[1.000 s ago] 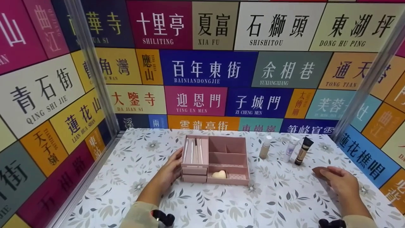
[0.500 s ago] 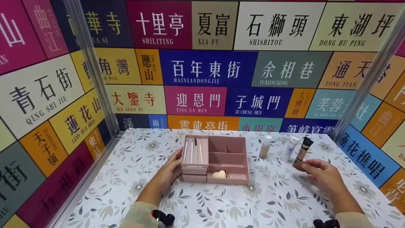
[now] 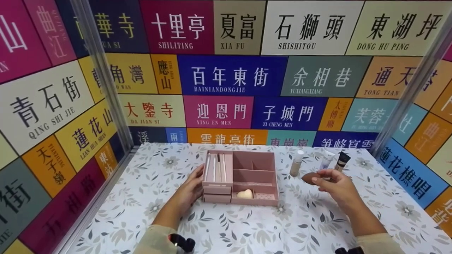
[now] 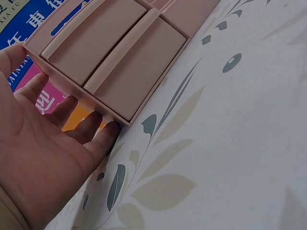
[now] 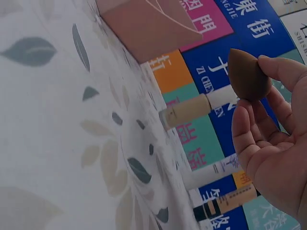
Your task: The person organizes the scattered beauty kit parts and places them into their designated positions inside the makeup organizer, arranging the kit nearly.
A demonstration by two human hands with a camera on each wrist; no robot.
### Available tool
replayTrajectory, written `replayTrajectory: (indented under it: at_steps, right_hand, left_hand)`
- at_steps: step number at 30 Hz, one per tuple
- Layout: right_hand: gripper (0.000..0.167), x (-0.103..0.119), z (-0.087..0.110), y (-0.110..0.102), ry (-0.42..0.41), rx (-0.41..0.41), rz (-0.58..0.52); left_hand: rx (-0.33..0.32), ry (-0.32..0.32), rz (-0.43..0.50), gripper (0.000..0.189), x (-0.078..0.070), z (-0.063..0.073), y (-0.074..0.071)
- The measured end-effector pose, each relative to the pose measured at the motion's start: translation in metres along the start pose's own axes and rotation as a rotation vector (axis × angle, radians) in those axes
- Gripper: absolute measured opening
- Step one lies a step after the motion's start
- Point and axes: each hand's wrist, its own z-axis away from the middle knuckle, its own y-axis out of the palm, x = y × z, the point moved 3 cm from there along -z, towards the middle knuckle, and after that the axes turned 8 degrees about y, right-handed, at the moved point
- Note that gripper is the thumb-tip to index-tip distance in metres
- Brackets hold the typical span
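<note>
Hands apart. Left hand (image 3: 189, 188), fingers spread, touches the flat side of a pink box (image 3: 255, 202); right hand (image 3: 337, 185) pinches a smooth, pointed brown sponge (image 3: 309, 178).

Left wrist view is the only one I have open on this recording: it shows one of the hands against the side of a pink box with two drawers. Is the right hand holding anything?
Observer: Yes, the right hand pinches a brown sponge.
Operator: I can't see the top above the drawers. Anything there?
Observer: Thin sticks, perhaps brushes, lie side by side on top of that part of the box.
Operator: And inside the open compartments?
Observer: A cream, heart-shaped piece sits in a front compartment, the one next to the drawers.
</note>
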Motion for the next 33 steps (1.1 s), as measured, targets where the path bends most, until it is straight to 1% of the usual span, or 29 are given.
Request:
replayTrajectory:
  at_steps: [3,7,12,14,18,25,30,33]
  right_hand:
    - [0.047,0.010,0.008,0.012,-0.034,0.009,-0.016]
    - [0.047,0.023,0.015,0.028,-0.071,0.024,-0.015]
    - [0.044,0.033,0.015,0.050,-0.110,0.057,-0.041]
    - [0.042,0.036,0.014,0.059,-0.120,0.077,-0.056]
    - [0.042,0.041,0.010,0.076,-0.116,0.103,-0.086]
    - [0.043,0.048,0.000,0.100,-0.103,0.116,-0.080]
    - [0.045,0.047,-0.005,0.110,-0.101,0.120,-0.113]
    - [0.049,0.043,-0.006,0.113,-0.092,0.115,-0.108]
  left_hand:
    - [0.005,0.006,0.005,0.065,0.000,0.000,0.001]
    - [0.017,0.023,0.015,0.065,-0.001,0.000,0.001]
    - [0.021,0.023,0.009,0.064,0.000,0.000,0.000]
    - [0.013,0.011,0.005,0.064,0.000,0.000,0.000]
    - [0.008,0.004,0.006,0.064,-0.001,0.001,0.000]
    - [0.004,0.000,0.007,0.062,-0.003,0.002,0.001]
    - [0.006,-0.002,0.002,0.064,-0.002,0.002,0.000]
    - [0.002,-0.003,0.000,0.064,-0.002,0.002,0.000]
